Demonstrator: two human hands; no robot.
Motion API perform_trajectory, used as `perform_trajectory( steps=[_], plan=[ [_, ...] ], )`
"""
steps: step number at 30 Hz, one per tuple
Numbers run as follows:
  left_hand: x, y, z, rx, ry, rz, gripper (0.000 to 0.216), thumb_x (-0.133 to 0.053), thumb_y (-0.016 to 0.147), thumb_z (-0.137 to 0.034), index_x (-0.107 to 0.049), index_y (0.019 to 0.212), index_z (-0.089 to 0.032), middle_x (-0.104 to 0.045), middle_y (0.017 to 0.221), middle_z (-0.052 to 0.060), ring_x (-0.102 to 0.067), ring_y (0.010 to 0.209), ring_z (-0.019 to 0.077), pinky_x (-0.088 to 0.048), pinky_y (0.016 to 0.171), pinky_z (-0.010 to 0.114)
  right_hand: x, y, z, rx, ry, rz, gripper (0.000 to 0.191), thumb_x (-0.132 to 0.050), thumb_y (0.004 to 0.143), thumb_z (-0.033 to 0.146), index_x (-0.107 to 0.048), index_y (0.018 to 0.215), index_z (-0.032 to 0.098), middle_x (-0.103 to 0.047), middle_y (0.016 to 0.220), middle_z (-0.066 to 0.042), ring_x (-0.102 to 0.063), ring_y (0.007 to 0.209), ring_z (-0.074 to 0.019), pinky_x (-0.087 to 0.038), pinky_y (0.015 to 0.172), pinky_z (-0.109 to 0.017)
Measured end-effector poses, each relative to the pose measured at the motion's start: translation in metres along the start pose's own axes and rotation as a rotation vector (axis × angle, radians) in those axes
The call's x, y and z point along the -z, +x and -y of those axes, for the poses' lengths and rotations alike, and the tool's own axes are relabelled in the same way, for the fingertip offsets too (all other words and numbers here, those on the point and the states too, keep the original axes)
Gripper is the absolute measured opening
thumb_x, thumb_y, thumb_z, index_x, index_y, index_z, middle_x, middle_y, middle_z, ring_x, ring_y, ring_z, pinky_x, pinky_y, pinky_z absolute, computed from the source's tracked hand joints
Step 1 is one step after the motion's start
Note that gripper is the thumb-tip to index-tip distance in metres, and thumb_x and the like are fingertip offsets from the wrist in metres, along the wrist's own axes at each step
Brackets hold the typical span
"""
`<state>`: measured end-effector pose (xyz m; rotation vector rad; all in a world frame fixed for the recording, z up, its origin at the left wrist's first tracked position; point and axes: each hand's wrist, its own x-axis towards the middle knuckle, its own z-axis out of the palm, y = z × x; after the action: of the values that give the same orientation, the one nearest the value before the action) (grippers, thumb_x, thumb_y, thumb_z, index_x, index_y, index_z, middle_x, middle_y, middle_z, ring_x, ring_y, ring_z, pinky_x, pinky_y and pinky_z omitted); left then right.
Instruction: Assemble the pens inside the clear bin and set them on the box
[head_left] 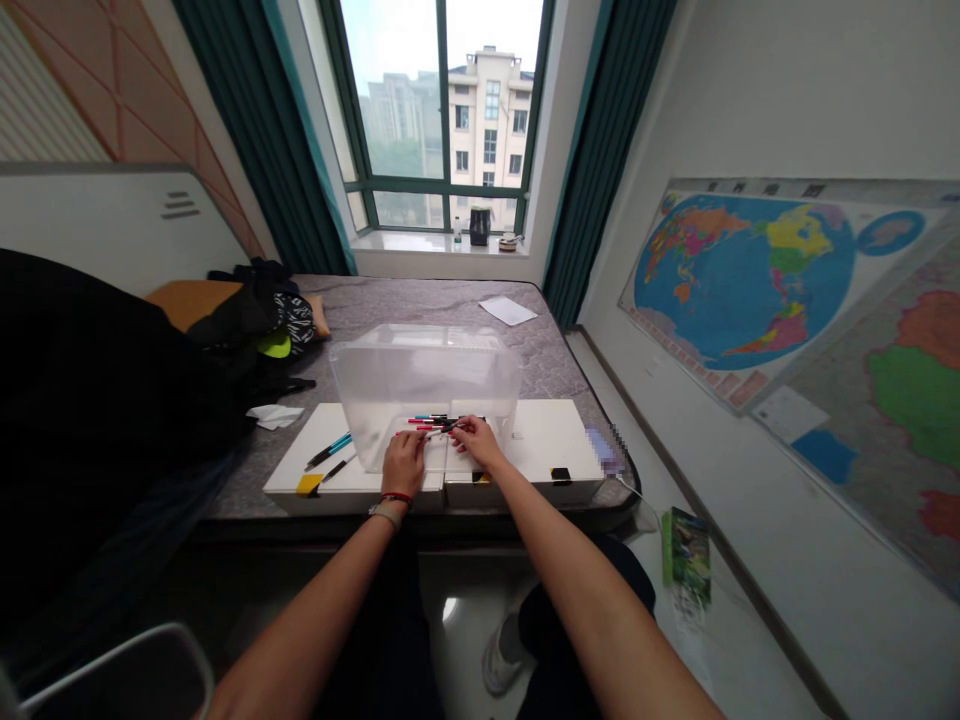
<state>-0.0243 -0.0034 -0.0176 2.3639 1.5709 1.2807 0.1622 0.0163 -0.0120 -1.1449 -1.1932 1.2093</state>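
Note:
A clear plastic storage box (424,380) stands on two flat white boxes (540,440) at the near edge of a bed. My left hand (403,462) rests knuckles-up on the white box in front of the clear box, fingers curled, with nothing visible in it. My right hand (474,441) is closed on a bunch of red, blue and black pens (431,423) that stick out to the left, close against the clear box's front wall. Two more pens (328,452) lie loose on the left white box.
A grey mattress (450,300) carries a black bag and clothes (259,320) at the left, a paper sheet (508,310) at the back and tissue (274,415). Dark fabric fills the left. A book (686,545) lies on the floor by the wall maps.

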Motion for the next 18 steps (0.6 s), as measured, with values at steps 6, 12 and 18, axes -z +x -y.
perform_trajectory(
  steps=[6, 12, 18],
  plan=[
    [0.0007, 0.0002, -0.0012, -0.007, 0.0, 0.011, 0.026, -0.04, 0.096, -0.03, -0.061, 0.11, -0.023, -0.061, 0.101, 0.009, -0.054, 0.094, 0.0254, -0.044, 0.085, 0.041, 0.0002, 0.002, -0.0029, -0.011, -0.157, 0.019, 0.041, -0.053, 0.083, 0.057, -0.052, 0.073, 0.018, -0.06, 0.059, 0.002, -0.056, 0.045, -0.0087, -0.046, 0.045, -0.019],
    [0.0011, 0.0001, -0.0022, -0.004, -0.008, 0.01, 0.026, -0.04, 0.096, -0.029, -0.061, 0.11, -0.024, -0.06, 0.101, 0.009, -0.054, 0.093, 0.0253, -0.044, 0.085, 0.041, 0.0012, -0.0002, 0.0001, 0.008, -0.065, 0.011, 0.036, -0.063, 0.076, 0.053, -0.054, 0.082, 0.019, -0.06, 0.063, 0.004, -0.056, 0.048, -0.0091, -0.048, 0.047, -0.021],
    [0.0004, 0.0007, -0.0007, -0.02, -0.013, -0.011, 0.023, -0.044, 0.095, -0.031, -0.064, 0.105, -0.025, -0.061, 0.1, 0.008, -0.056, 0.095, 0.025, -0.045, 0.086, 0.04, 0.0023, -0.004, 0.004, -0.006, -0.221, -0.052, 0.046, -0.052, 0.083, 0.06, -0.053, 0.065, 0.018, -0.054, 0.051, 0.003, -0.049, 0.041, -0.0083, -0.04, 0.041, -0.019]
  ],
)
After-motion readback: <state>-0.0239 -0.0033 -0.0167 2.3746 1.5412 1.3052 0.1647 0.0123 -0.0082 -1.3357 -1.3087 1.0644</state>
